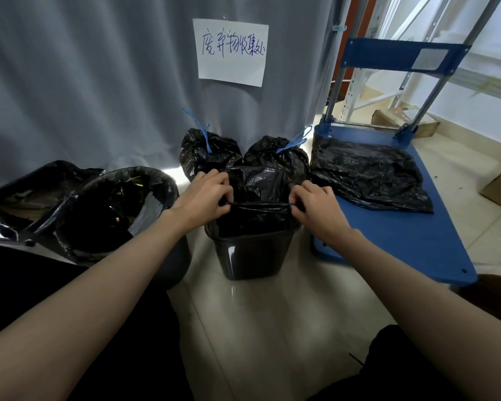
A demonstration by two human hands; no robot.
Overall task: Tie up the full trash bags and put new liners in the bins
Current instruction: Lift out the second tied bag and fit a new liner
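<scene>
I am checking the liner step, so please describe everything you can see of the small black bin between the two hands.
The small black bin stands upright on the pale tiled floor, beside the blue cart. It looks like glossy hard plastic, roughly rectangular, narrowing toward the base. A black liner sits in its mouth, its edge stretched taut above the rim. The left hand and right hand each pinch that edge. Its contents are hidden.

We see glossy black plastic bags [275,160] tied with blue drawstrings [292,143]. Our small plastic bin [252,256] is black, beside a blue flat trolley deck [394,241] and grey pleated curtain [99,82].
</scene>
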